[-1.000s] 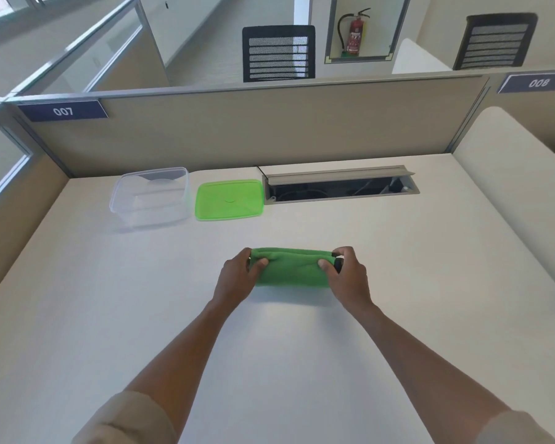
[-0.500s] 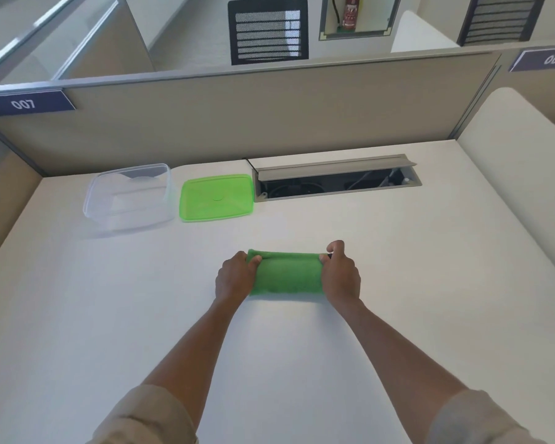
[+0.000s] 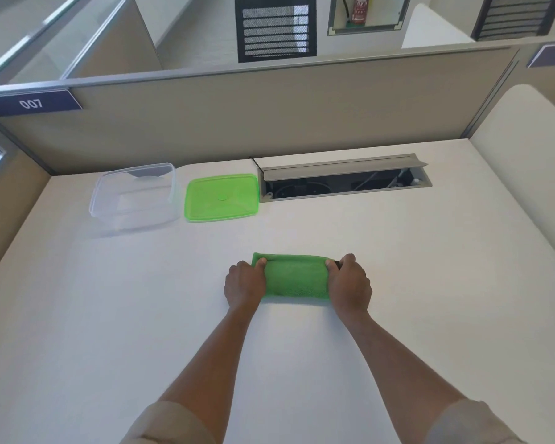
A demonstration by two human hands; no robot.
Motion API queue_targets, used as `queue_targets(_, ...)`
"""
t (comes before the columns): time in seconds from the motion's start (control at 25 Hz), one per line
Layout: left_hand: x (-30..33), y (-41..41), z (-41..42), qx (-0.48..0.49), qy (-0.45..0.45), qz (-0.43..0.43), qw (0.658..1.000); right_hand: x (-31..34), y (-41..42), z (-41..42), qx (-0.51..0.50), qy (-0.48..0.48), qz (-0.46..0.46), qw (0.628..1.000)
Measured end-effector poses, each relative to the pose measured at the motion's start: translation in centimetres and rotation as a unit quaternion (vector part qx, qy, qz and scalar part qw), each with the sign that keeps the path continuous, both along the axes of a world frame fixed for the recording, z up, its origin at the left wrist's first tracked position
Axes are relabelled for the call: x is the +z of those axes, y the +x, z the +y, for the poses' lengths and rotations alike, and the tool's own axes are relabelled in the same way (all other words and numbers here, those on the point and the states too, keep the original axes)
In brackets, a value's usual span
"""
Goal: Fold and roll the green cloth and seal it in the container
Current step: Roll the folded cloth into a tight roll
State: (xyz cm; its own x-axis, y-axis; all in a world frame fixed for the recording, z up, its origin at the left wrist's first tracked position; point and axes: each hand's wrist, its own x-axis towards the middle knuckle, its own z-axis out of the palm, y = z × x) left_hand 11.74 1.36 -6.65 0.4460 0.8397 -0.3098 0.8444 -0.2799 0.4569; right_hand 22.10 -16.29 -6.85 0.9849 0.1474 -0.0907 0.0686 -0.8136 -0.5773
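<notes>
The green cloth [image 3: 297,278] lies as a short, thick roll across the middle of the white desk [image 3: 109,315]. My left hand [image 3: 244,285] grips its left end and my right hand [image 3: 350,283] grips its right end, fingers curled over the roll. A thin flat edge of cloth shows along the far side. The clear plastic container [image 3: 135,200] stands empty at the back left. Its green lid [image 3: 221,197] lies flat just to the right of it, apart from it.
An open cable trough with a raised grey flap [image 3: 343,179] is set into the desk at the back, right of the lid. A beige partition wall [image 3: 269,113] closes the far side and another closes the left. A rounded white desk section [image 3: 526,155] adjoins on the right.
The cloth roll has grown tighter and shorter between my hands, which have closed in over its ends. My head has tilted down a little, shifting the scene.
</notes>
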Motion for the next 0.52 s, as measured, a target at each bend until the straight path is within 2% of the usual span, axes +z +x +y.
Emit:
queue_targets(0.2,0.1,0.0,1.0,-0.02,-0.042,-0.001,0.999,0.3,0.2,0.0,-0.008,-0.005,0.037,0.999)
queue_targets(0.52,0.9,-0.6,0.5,0.007,-0.097,-0.032,0.995,0.8,0.5,-1.4,0.007,0.084,0.135,0.987)
